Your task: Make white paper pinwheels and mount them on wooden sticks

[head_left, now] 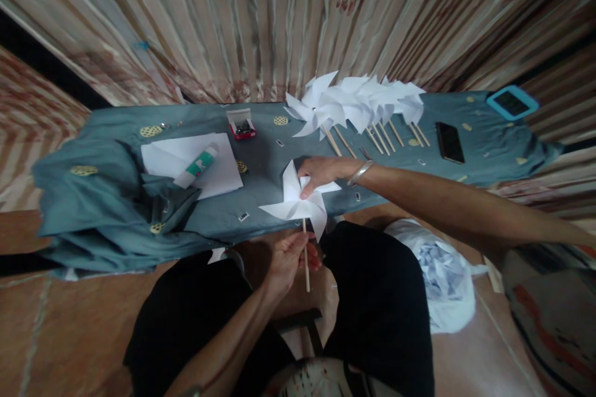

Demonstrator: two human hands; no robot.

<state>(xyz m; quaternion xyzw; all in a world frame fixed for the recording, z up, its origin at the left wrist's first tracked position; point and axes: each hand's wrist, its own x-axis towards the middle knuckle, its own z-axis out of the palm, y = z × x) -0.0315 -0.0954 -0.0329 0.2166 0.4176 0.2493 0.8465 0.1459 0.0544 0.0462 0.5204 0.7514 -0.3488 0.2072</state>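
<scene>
A white paper pinwheel (292, 191) on a thin wooden stick (307, 273) is at the front edge of the cloth-covered table. My left hand (292, 254) is closed around the stick, just below the paper blades. From above, my right hand (321, 172) grips the pinwheel, thumb and fingers pressed near its middle. Whether a pin sits under those fingers is hidden. Behind my right hand, several finished white pinwheels (321, 102) lie in an overlapping row, their sticks pointing toward me.
White paper sheets (218, 173) with a glue stick (200, 164) on top lie at the left. Nearby is a small red box (243, 126) of dark pins. A phone (450, 142) and a blue-framed device (512, 103) lie at the right. A bag of paper scraps (442, 279) stands on the floor.
</scene>
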